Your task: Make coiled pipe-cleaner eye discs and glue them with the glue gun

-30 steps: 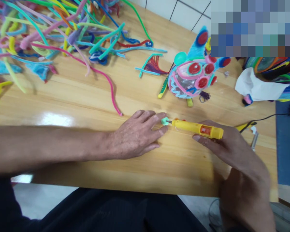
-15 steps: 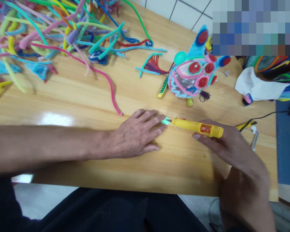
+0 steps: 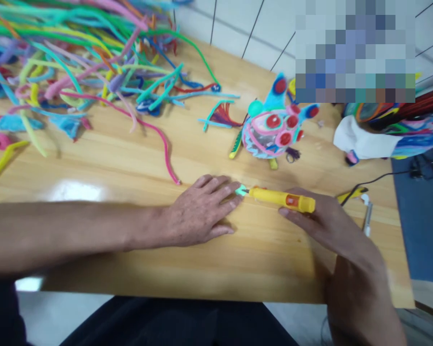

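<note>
My left hand [image 3: 204, 209] lies flat on the wooden table, fingers stretched out. Its index and middle fingertips rest at the edge of a small mint-green piece [image 3: 241, 190], partly covered by them. My right hand [image 3: 319, 214] is closed around a yellow hot glue gun [image 3: 269, 196] with an orange window. The gun lies almost level, and its dark nozzle points left and appears to touch the green piece. Beyond my hands stands a colourful animal-like figure [image 3: 263, 137] of fuzzy pipe cleaners, with red round spots, blue ears and a clear body.
Many coloured pipe cleaners [image 3: 104, 62] are heaped at the back left. A pink one [image 3: 164, 144] reaches toward my left hand. A green-and-yellow handle [image 3: 235, 144] lies beside the figure. Right are a black cord [image 3: 375, 179], a box cutter [image 3: 368, 218] and a white-wrapped bundle [image 3: 364, 139].
The camera view has shifted, so everything sits slightly lower and mostly farther left. Both hands, the glue gun and the green piece keep nearly the same positions relative to each other.
</note>
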Motion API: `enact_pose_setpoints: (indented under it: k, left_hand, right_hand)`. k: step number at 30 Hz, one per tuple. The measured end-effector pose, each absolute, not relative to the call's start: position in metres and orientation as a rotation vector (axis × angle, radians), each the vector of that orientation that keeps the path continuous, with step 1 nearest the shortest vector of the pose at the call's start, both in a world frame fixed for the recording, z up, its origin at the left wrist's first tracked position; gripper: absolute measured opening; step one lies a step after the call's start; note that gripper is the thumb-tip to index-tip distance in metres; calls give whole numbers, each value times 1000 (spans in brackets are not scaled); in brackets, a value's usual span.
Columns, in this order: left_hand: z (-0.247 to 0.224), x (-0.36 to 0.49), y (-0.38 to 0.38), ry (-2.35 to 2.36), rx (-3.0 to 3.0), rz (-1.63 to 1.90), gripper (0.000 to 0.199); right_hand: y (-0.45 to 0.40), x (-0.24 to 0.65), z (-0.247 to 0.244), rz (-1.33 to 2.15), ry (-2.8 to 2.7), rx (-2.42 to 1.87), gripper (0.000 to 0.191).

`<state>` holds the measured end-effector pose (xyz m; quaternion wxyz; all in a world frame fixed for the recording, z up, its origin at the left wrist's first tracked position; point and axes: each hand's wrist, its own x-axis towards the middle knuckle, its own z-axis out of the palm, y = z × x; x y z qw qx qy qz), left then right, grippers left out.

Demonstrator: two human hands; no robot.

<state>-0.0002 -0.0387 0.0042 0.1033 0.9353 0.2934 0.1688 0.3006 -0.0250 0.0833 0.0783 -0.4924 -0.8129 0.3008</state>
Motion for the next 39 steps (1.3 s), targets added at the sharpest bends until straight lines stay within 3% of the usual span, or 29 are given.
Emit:
enact_pose_setpoints:
  k: [9, 22, 29, 35, 39]
  left_hand:
    - [4, 1, -39, 883, 2796, 485, 62]
    - [4, 0, -39, 890, 2799, 419, 61]
    - [4, 0, -38, 897, 2802, 412, 59]
    - [7, -1, -38, 882, 2807, 382, 59]
    - [9, -3, -35, 846, 2840, 355, 61]
  right_hand:
    - [-24, 299, 86, 883, -2454, -1476, 20]
    - [-15, 330, 85, 1199, -1878, -1587, 42]
    - [-4, 389, 89, 814, -1488, -1798, 52]
    - [10, 411, 46, 379, -1350, -2098, 47]
    - [18, 410, 22, 277, -1392, -2173, 49]
